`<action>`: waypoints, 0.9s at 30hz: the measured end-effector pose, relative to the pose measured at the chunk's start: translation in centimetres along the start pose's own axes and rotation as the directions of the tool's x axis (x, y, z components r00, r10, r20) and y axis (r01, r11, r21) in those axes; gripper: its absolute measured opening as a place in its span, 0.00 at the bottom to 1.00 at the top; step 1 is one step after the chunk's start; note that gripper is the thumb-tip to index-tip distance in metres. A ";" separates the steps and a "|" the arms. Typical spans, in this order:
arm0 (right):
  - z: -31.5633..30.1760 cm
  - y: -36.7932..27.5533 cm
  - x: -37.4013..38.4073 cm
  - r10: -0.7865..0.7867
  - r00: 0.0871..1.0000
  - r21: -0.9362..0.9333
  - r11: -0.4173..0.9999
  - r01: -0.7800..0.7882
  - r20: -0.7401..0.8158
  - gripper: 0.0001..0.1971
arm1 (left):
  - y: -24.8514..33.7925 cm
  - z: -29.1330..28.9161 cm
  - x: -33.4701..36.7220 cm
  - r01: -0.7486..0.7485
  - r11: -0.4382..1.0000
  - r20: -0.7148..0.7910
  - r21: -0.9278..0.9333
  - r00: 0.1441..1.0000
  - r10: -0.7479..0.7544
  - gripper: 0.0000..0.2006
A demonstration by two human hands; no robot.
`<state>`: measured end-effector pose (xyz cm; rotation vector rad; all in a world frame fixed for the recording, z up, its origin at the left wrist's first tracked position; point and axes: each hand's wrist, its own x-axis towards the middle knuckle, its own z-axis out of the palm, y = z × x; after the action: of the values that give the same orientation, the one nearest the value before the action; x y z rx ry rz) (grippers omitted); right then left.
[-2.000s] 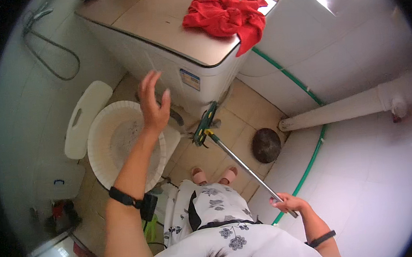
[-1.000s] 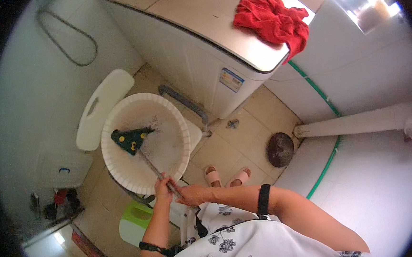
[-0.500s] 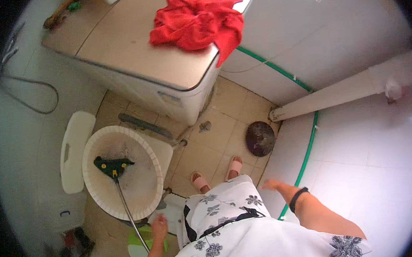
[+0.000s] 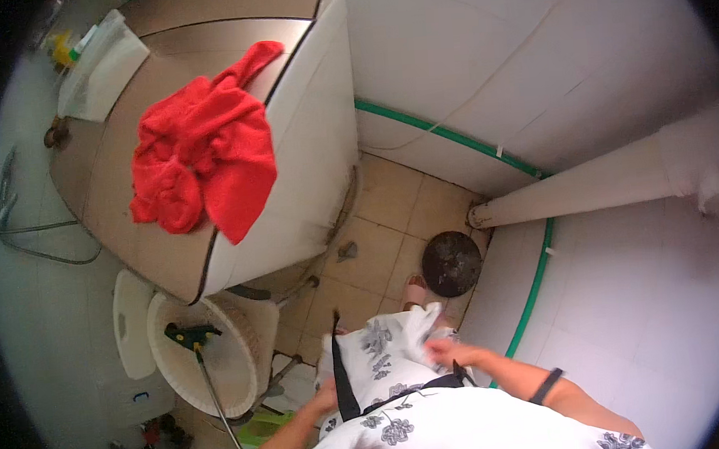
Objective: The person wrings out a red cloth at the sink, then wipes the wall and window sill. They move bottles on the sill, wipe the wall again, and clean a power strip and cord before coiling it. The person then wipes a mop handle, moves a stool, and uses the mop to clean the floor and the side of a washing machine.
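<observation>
My right hand is closed on the skirt of my white flowered garment, bunching its fabric at the right side. My left hand is against the left side of the same garment, its fingers mostly hidden. A black tie hangs down the front from the waist. To the left, a mop leans in a whitish basin, its green head inside. A crumpled red cloth lies on top of the large box-shaped appliance, beyond reach of both hands.
A round dark disc lies on the tiled floor near my feet. A thick white pipe and a green hose run along the right wall. A shower hose hangs at the left; a light-green container is below the basin.
My right hand has come in from the right side and taken hold of the skirt. My left hand has moved right onto the garment. The view has shifted, and the red cloth appears farther left.
</observation>
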<state>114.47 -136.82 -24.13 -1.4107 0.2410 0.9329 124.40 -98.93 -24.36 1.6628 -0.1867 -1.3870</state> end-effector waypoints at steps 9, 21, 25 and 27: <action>2.7 12.5 19.4 0.206 0.533 -0.486 0.742 0.462 0.820 0.16 | -6.5 6.7 14.9 0.089 0.894 0.357 0.440 0.896 -0.265 0.10; -11.7 18.1 55.7 -0.237 0.858 -0.889 -0.075 0.451 0.455 0.10 | -8.7 -13.1 26.7 0.207 0.271 -0.156 0.940 0.967 -0.200 0.10; -16.8 16.2 60.6 -0.105 0.942 -0.943 0.063 0.326 0.319 0.17 | -6.0 -15.4 24.6 0.127 0.826 -0.313 0.549 0.948 0.061 0.10; -16.9 16.6 60.4 -0.178 0.939 -0.922 0.207 0.327 0.293 0.19 | -5.6 -13.7 23.6 0.037 0.975 -0.406 0.218 0.912 0.056 0.11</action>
<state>148.15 -129.37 -79.06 -2.4379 -0.8645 0.8782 141.75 -103.18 -45.73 2.0979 -0.1071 -1.0038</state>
